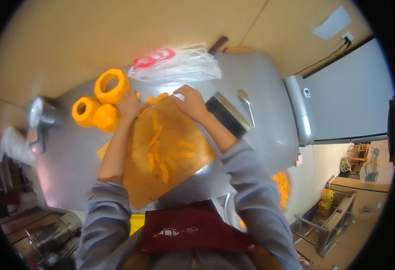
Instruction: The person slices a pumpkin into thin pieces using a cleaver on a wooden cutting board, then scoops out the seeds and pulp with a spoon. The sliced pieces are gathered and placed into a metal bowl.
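Observation:
A wooden cutting board [143,192] lies turned at an angle on the metal table, with several curved strips of peeled orange squash or pumpkin [156,136] scattered over it. My left hand [131,104] is by the board's far left side, thumb spread from the fingers, near more strips [158,98] at the far edge. Close to its fingers stands a large hollow squash ring [111,99], beside a smaller hollow piece [91,114] and a rounded piece [107,118]. My right hand [191,103] bends over the far right corner, thumb and forefinger apart. Neither hand visibly holds anything.
Right of the board lie a dark rectangular object [226,116], possibly a cleaver blade, and a spoon [248,104]. A plastic bag [184,69] and a dark handle [218,44] are against the wall. Cut orange pieces [282,187] fill a container beyond my right sleeve. Metal pots [54,233] stand lower left.

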`<state>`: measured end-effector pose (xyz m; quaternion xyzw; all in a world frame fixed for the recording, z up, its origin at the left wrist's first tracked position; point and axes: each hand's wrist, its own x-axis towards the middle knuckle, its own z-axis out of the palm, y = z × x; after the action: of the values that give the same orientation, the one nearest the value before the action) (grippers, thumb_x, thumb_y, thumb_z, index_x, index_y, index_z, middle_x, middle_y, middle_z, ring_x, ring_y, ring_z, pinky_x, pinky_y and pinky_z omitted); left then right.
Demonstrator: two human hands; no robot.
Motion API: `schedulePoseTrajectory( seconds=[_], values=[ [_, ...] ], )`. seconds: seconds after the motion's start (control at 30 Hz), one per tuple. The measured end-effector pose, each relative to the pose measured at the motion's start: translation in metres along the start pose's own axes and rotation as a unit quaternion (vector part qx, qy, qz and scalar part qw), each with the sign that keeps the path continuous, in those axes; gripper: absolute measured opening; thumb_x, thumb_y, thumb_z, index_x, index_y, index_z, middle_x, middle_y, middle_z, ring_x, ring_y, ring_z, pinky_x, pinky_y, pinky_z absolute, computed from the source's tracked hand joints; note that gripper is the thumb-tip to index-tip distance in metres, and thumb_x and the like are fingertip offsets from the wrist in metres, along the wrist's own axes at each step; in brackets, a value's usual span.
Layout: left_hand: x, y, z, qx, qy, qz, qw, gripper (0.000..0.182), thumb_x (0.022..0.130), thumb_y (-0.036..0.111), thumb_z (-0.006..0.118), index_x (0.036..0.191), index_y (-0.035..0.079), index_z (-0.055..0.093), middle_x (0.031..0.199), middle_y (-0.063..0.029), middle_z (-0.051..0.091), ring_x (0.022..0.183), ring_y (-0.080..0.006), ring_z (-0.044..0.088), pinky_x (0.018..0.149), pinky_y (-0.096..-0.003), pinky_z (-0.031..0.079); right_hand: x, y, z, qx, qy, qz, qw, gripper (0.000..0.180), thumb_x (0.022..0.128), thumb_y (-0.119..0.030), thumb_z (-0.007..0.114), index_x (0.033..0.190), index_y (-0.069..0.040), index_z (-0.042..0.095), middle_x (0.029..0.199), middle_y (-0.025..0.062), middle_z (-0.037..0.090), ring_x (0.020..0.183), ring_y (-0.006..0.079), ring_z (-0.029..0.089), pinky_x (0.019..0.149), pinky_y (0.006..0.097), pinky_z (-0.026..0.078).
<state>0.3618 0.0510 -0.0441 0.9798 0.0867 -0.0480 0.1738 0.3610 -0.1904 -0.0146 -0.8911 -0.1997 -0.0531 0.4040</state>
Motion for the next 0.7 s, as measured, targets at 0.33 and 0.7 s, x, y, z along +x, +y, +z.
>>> schedulePoseTrajectory(
  seconds=[0.33, 0.7],
  values=[
    [0.010, -0.007, -0.007, -0.045, -0.024, 0.091, 0.995, 0.055, 0.063, 0.021, 0.074, 0.110, 0.007, 0.049, 0.108, -0.0172, 0.051, 0.099, -0.0359, 0.053, 0.084, -0.0425, 0.045, 0.083, -0.001, 0.070, -0.098, -0.338, 0.144, 0.925, 0.044, 0.058, -0.035, 0.080, 0.085, -0.004, 0.066, 0.086, 0.0155, 0.066, 0.085, 0.0312, 0.062, 0.076, 0.0369, 0.049],
    [0.012, -0.015, 0.003, -0.067, -0.029, 0.149, 0.986, 0.018, 0.084, 0.009, 0.049, 0.102, 0.007, 0.051, 0.091, -0.0188, 0.057, 0.086, -0.0380, 0.056, 0.076, -0.0437, 0.046, 0.028, -0.021, 0.050, 0.110, -0.165, 0.088, 0.976, 0.027, 0.077, -0.023, 0.071, 0.079, -0.002, 0.055, 0.082, 0.0144, 0.057, 0.070, 0.0296, 0.056, 0.063, 0.0364, 0.046]
  ],
)
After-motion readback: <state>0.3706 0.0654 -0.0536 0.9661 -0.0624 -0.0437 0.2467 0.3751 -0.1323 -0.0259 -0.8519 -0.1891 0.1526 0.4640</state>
